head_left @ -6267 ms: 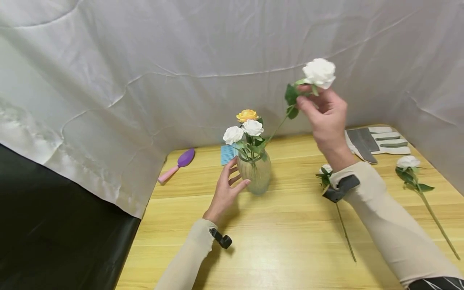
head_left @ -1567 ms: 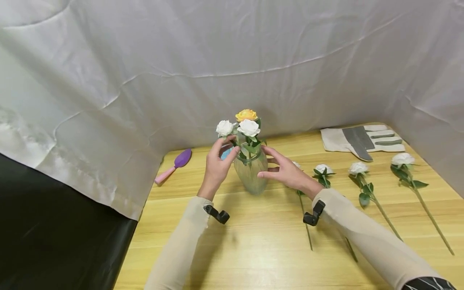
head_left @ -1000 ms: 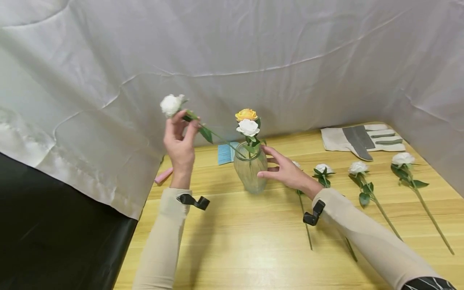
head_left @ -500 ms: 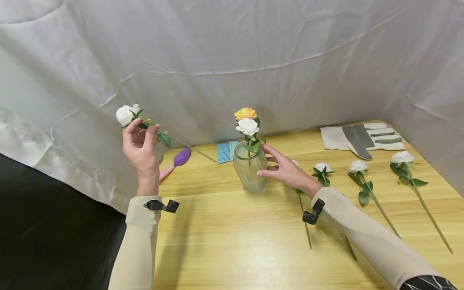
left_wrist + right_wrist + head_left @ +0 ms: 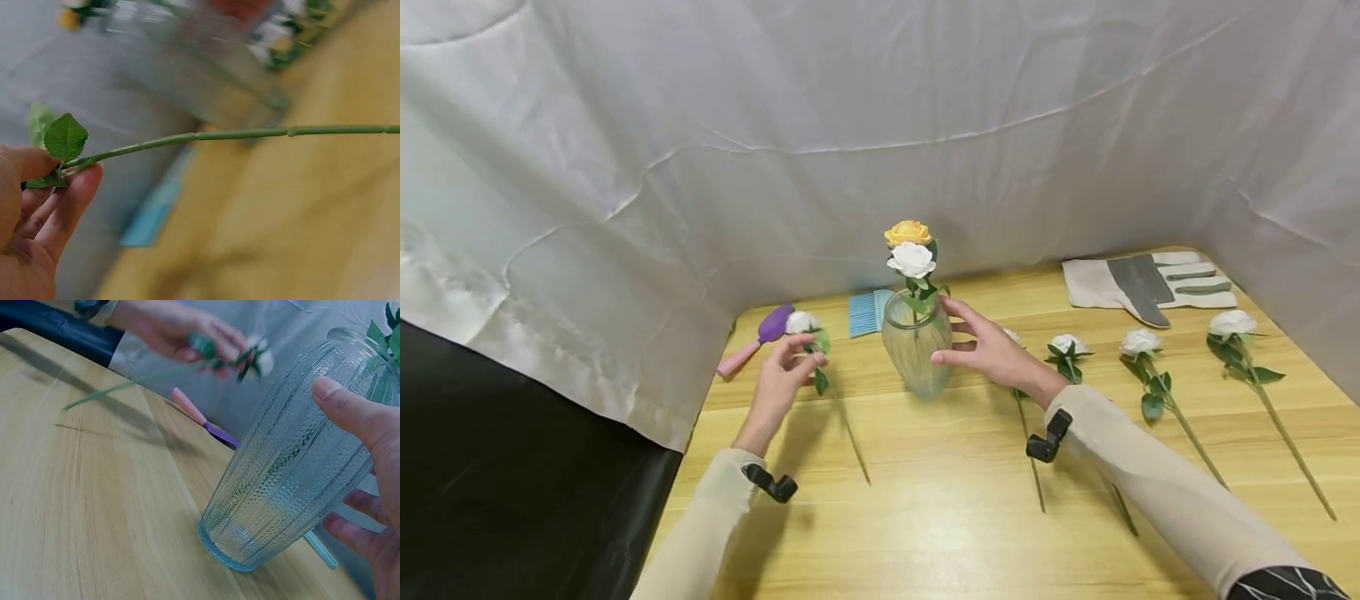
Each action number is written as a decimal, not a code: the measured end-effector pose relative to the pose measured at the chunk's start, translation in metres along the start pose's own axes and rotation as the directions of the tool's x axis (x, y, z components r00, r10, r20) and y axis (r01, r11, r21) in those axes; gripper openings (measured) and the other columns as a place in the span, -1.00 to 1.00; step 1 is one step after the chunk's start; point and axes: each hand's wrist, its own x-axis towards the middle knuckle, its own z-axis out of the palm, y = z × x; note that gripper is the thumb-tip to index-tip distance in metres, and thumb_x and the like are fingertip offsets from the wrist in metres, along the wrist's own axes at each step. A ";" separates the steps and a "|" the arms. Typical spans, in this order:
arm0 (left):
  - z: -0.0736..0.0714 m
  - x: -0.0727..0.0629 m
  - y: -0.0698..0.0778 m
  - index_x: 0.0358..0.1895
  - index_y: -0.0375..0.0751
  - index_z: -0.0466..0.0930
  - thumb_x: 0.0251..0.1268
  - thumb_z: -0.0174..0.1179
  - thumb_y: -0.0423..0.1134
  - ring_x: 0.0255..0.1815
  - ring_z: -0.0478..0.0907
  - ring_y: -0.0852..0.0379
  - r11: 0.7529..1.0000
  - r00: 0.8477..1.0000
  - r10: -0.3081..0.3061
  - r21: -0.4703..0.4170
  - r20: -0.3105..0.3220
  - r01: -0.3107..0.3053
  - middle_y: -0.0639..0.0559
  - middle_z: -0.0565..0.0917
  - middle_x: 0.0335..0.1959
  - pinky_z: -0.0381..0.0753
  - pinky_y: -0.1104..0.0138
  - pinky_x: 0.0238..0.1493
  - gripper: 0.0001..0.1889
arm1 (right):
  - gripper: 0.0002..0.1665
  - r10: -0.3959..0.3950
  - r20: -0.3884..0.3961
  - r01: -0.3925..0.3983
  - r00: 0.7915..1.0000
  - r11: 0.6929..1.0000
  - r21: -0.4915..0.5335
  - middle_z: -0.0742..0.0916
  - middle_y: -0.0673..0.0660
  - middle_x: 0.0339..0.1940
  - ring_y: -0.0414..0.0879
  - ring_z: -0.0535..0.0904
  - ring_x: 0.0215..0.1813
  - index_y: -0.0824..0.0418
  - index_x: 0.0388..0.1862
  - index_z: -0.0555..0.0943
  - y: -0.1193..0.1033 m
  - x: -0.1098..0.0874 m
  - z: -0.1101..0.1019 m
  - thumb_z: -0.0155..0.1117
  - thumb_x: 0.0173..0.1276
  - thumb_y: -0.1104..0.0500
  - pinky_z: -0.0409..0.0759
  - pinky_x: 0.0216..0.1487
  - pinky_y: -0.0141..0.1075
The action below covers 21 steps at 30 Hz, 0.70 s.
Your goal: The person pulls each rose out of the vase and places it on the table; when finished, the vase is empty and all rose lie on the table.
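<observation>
My left hand (image 5: 777, 389) pinches a white rose (image 5: 802, 322) by its stem just under the bloom, low over the left part of the table. In the left wrist view, thumb and fingers meet at the leaves (image 5: 65, 137), and the long green stem (image 5: 244, 133) runs off to the right. The ribbed glass vase (image 5: 917, 367) stands upright mid-table, and my right hand (image 5: 992, 350) holds its right side, thumb in front and fingers behind. A yellow rose (image 5: 907, 232) and another white rose (image 5: 912, 260) stand in the vase.
Several white roses (image 5: 1140, 342) lie on the wooden table (image 5: 955, 517) at the right. A grey and white glove (image 5: 1138, 282) is at the back right. A purple trowel (image 5: 772, 323) with a pink handle lies back left; a blue comb-like piece (image 5: 867, 314) sits behind the vase.
My left hand drew a white rose out of the vase, swung it left, then lowered it toward the table. My right hand, which earlier held up a white rose, has stayed at the vase lately.
</observation>
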 end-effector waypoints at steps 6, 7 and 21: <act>0.037 0.001 -0.028 0.36 -0.14 0.62 0.55 0.40 -0.22 -0.10 0.77 0.16 0.996 0.992 -0.089 -0.016 0.085 0.091 0.02 0.71 0.01 0.88 0.32 -0.19 -0.59 | 0.21 0.001 -0.008 -0.001 1.000 1.000 -0.017 0.14 0.02 0.86 0.30 0.28 0.73 -0.07 0.84 0.06 0.000 -0.001 -0.001 0.61 0.43 0.03 0.55 0.63 0.13; 0.042 0.002 -0.031 0.36 -0.14 0.61 0.56 0.39 -0.23 -0.11 0.77 0.16 0.995 0.991 -0.094 -0.019 0.092 0.096 0.00 0.71 0.03 0.87 0.32 -0.21 -0.60 | 0.21 0.003 -0.007 -0.003 1.000 1.000 -0.017 0.14 0.02 0.86 0.29 0.28 0.72 -0.07 0.84 0.07 0.000 -0.001 0.000 0.61 0.43 0.02 0.55 0.63 0.14; 0.079 0.007 -0.051 0.40 -0.06 0.56 0.60 0.35 -0.15 -0.15 0.65 0.16 0.976 0.983 -0.055 0.217 0.176 0.016 -0.10 0.78 0.20 0.78 0.35 -0.36 -0.58 | 0.21 0.016 -0.009 -0.016 1.000 1.000 -0.010 0.15 0.05 0.86 0.30 0.28 0.72 -0.05 0.85 0.06 -0.004 -0.002 0.000 0.61 0.43 0.03 0.53 0.63 0.17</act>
